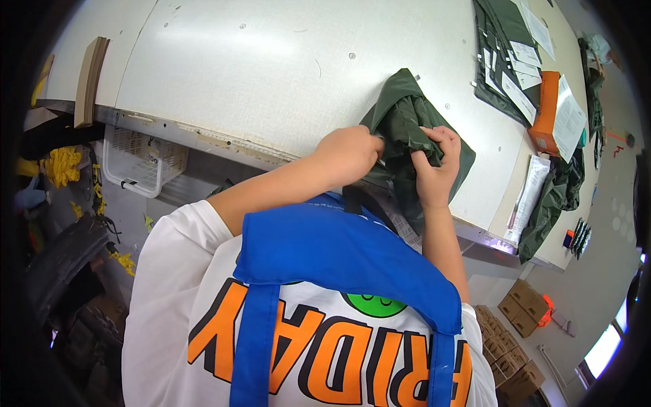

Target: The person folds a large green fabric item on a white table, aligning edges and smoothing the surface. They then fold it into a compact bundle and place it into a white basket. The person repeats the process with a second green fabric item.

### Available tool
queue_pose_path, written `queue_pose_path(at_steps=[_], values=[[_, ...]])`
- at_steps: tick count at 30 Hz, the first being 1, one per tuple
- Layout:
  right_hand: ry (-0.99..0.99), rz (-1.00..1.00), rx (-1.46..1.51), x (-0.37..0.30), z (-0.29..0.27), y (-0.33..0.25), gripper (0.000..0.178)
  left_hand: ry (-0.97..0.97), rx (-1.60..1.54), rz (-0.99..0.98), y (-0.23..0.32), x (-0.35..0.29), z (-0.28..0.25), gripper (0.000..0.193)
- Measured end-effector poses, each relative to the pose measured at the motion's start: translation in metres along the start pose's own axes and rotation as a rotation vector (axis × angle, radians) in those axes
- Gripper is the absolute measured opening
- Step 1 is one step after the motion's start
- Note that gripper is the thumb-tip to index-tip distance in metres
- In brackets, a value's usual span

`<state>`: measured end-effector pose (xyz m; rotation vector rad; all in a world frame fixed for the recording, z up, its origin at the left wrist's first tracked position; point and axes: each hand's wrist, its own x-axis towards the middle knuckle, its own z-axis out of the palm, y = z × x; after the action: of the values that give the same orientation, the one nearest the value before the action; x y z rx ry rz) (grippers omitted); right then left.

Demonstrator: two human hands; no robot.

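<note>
A dark green piece of fabric (401, 102) lies bunched at the front edge of the white table (271, 74), part of it hanging down toward my blue apron (339, 241). My left hand (352, 152) is closed on its left side, the fingers curled in. On the right, my right hand (437, 163) pinches a fold of the same cloth between thumb and fingers. The fabric stands up in a peak beyond both hands. What lies inside its folds is hidden.
Folded dark green pieces with white paper slips (519, 68) lie at the far right, beside an orange box (544, 112). More green fabric (553, 200) sits at the right end. A white plastic basket (142, 159) is below the table's left edge. Cardboard boxes (522, 308) stand lower right.
</note>
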<state>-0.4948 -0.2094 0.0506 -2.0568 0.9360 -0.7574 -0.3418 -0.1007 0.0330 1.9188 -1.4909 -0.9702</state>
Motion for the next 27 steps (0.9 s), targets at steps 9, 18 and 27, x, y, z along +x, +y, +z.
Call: queue_pose_path(at_steps=[9,18,27], values=[[0.005,-0.020,-0.069,0.000,0.001,-0.003,0.032,-0.020,0.187,-0.005,-0.001,-0.009,0.005,0.036],[-0.127,-0.164,-0.268,-0.005,0.004,-0.018,0.049,0.098,-0.256,-0.146,-0.009,-0.002,-0.001,0.038],[-0.355,-0.376,-0.567,0.000,0.020,-0.030,0.031,0.304,-0.678,-0.079,-0.004,-0.012,-0.001,0.027]])
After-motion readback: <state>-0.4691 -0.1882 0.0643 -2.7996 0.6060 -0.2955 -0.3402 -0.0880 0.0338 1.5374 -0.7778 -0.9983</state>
